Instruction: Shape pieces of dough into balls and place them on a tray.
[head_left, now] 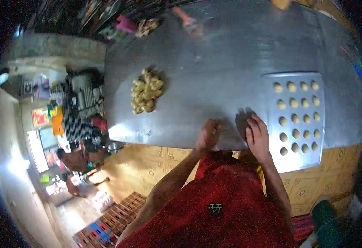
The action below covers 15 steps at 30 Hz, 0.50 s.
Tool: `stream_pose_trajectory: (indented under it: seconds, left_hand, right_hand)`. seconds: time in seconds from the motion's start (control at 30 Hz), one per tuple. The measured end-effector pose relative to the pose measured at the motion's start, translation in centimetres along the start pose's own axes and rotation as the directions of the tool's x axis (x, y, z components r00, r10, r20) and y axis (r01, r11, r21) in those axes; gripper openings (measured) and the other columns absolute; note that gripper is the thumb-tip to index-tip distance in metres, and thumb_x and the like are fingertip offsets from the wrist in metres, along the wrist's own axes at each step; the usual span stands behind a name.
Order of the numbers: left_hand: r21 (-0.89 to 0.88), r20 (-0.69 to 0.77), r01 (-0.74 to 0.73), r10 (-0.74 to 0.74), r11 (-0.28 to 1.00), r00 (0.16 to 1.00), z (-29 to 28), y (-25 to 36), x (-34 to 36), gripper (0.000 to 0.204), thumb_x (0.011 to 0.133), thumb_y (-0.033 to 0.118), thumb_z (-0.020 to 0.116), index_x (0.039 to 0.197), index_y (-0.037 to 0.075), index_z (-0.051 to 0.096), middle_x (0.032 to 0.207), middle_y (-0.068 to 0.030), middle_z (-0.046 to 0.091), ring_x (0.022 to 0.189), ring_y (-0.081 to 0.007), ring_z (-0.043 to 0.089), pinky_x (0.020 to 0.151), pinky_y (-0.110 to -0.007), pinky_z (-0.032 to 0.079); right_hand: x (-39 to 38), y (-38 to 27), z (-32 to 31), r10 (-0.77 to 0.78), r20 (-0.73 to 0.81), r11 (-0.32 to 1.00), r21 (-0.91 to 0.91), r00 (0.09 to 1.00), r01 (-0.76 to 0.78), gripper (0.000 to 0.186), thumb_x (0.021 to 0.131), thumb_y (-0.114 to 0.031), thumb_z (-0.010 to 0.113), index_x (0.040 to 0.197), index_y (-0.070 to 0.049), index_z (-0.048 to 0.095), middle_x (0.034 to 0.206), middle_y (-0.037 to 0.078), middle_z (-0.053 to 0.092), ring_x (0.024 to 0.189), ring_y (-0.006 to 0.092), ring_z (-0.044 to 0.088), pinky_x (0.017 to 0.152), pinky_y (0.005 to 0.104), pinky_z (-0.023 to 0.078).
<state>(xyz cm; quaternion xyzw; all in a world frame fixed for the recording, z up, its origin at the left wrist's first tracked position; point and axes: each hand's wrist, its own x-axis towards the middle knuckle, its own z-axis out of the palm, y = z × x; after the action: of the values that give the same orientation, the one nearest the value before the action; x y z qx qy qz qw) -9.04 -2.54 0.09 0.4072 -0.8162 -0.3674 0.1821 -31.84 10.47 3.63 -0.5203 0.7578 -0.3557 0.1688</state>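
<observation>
My left hand (209, 133) is curled closed at the near edge of the metal table (214, 82). Whatever its fingers may hold is hidden. My right hand (258, 136) is cupped just over the tabletop, fingers bent but apart, with a dark shadow beside it; I see nothing in it. To the right of that hand lies a metal baking tray (273, 111), its near end past the table edge. Small round dough balls (295, 118) stand on it in rows. A heap of pale dough pieces (146, 91) rests on the table to the left, apart from both hands.
A blurred elongated orange thing (185, 20) is at the table's far side, near a pink item (126, 25). Machinery (86, 97) stands left of the table. Two people (76, 160) are at the lower left, beyond stacked crates (106, 227). A dark green object (326, 221) is at the lower right.
</observation>
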Motion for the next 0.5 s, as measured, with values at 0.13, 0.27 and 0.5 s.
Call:
stream_pose_trajectory:
  seconds: [0.13,0.27,0.5]
  left_hand:
    - [-0.115,-0.461,0.365,-0.375,0.924,0.804,-10.6,-9.9,3.8,0.036,0.097,0.003,0.071,0.133,0.003,0.066,0.116,-0.0171,0.064,0.097,-0.0297,0.068,0.08,-0.041,0.058]
    - [0.297,-0.634,0.271,-0.023,0.916,0.773,-20.2,-15.1,8.7,0.042,0.093,0.0,0.074,0.133,0.0,0.063,0.117,-0.0207,0.059,0.092,-0.0371,0.065,0.081,-0.046,0.058]
    - [0.025,-0.427,0.329,-0.288,0.944,0.857,-22.9,-14.1,9.2,0.039,0.091,0.011,0.079,0.127,0.004,0.063,0.107,-0.0208,0.067,0.095,-0.0441,0.069,0.08,-0.05,0.058]
  right_hand:
    - [6.7,-1.4,7.5,-0.082,-0.002,0.981,-0.178,0.997,0.08,0.046,0.103,-0.016,0.062,0.148,-0.006,0.058,0.16,0.022,0.046,0.146,0.0435,0.046,0.121,0.0548,0.039]
    - [9.3,-1.8,9.3,-0.168,0.037,0.889,-0.426,0.985,0.168,0.049,0.106,-0.022,0.056,0.152,-0.007,0.053,0.164,0.019,0.043,0.153,0.0429,0.038,0.125,0.0577,0.031]
    - [8.4,-1.5,9.8,-0.007,0.134,0.878,-0.473,0.991,0.07,0.049,0.105,-0.022,0.053,0.152,-0.006,0.053,0.168,0.019,0.039,0.156,0.0425,0.035,0.125,0.0595,0.028]
